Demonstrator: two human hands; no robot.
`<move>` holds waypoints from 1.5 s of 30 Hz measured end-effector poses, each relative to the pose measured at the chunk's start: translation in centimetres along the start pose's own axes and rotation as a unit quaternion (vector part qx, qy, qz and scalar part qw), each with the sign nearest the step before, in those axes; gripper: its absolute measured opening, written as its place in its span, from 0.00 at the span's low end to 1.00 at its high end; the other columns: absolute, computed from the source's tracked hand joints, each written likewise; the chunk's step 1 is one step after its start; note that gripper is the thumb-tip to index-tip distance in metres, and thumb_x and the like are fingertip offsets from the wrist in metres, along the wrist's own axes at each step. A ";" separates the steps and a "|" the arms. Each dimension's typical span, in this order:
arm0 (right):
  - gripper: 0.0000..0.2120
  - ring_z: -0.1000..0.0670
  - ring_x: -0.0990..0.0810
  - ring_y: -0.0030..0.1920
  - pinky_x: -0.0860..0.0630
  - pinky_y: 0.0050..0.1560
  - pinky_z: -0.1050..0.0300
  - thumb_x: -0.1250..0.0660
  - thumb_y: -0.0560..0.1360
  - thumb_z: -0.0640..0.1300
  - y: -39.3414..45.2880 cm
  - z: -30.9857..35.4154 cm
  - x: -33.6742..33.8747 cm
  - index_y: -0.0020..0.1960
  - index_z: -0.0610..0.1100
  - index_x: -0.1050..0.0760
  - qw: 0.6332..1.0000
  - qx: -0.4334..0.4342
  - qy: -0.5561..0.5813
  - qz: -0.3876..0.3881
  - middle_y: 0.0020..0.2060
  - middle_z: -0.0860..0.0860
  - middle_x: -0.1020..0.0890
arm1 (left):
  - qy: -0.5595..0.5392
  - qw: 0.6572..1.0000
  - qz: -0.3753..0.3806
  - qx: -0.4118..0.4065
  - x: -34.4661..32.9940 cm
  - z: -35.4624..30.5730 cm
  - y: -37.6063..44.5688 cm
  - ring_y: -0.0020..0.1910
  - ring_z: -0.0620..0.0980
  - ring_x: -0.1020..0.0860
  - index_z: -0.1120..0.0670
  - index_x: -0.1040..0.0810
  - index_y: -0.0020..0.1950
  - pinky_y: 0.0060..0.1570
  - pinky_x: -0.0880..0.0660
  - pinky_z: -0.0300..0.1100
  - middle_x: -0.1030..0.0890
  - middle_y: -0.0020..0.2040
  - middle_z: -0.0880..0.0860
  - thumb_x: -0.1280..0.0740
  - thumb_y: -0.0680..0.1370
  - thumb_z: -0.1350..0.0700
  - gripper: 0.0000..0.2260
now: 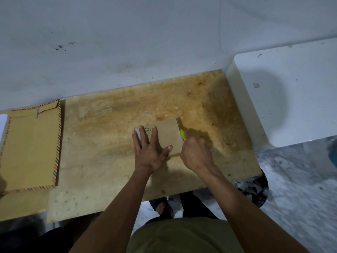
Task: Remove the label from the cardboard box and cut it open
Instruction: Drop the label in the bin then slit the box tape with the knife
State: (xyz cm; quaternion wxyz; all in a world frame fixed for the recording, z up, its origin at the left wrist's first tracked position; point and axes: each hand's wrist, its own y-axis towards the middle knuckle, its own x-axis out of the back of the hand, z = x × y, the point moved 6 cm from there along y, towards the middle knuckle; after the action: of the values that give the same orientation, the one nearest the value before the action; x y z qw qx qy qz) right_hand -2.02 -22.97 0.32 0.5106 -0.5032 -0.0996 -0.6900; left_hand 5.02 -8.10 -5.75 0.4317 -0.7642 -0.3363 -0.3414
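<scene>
A small brown cardboard box (166, 133) lies flat on the wooden table (113, 136), with printed letters near its left end. My left hand (148, 148) rests flat on the box's left half, fingers spread, pressing it down. My right hand (197, 155) is closed around a bright green cutter (182, 134), whose tip sits at the box's right edge. I cannot make out a label on the box; a pale patch shows under my left fingers at the box's left end.
A large brown envelope (31, 148) with a striped border lies at the table's left end. A white block-shaped surface (291, 92) stands to the right of the table. A white wall runs behind. The table's front edge is near my body.
</scene>
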 end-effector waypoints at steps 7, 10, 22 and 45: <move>0.23 0.36 0.19 0.49 0.31 0.39 0.55 0.42 0.77 0.38 -2.4 -1.0 -0.1 0.71 0.47 0.34 1.000 0.010 -0.016 0.011 0.49 0.39 0.18 | 0.005 1.000 0.002 0.004 0.0 0.0 0.0 0.74 0.62 0.75 0.46 0.60 0.81 0.75 0.66 0.58 0.70 0.79 0.59 0.44 0.76 0.30 0.42; 0.25 0.36 0.19 0.47 0.32 0.37 0.55 0.43 0.77 0.38 -3.2 -1.4 -0.1 0.74 0.48 0.36 1.000 0.014 -0.022 0.002 0.47 0.39 0.17 | 0.008 1.000 0.000 0.005 -0.1 0.0 0.0 0.74 0.63 0.75 0.46 0.59 0.81 0.75 0.66 0.58 0.69 0.79 0.59 0.44 0.76 0.29 0.42; 0.28 0.43 0.22 0.35 0.30 0.35 0.55 0.44 0.79 0.38 -7.0 -3.1 -1.2 0.78 0.48 0.43 1.000 0.008 -0.014 0.000 0.38 0.42 0.18 | 0.007 1.000 -0.003 -0.001 -0.3 0.2 0.1 0.74 0.62 0.75 0.46 0.59 0.81 0.74 0.68 0.57 0.70 0.79 0.59 0.43 0.76 0.29 0.42; 0.12 0.55 0.21 0.31 0.26 0.31 0.63 0.38 0.79 0.58 -10.3 -7.5 -0.8 0.51 0.51 0.25 0.941 -0.091 0.286 -0.159 0.30 0.49 0.20 | 0.010 1.000 0.002 -0.003 -0.2 0.2 0.1 0.75 0.62 0.75 0.46 0.58 0.81 0.75 0.68 0.58 0.68 0.79 0.59 0.42 0.76 0.30 0.42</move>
State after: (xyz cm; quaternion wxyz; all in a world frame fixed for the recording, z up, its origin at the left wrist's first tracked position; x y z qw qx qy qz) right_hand -14.76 -22.66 -0.03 0.3532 -0.3070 0.0349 -0.8831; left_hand 5.08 -8.03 -5.99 0.4335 -0.7629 -0.3289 -0.3492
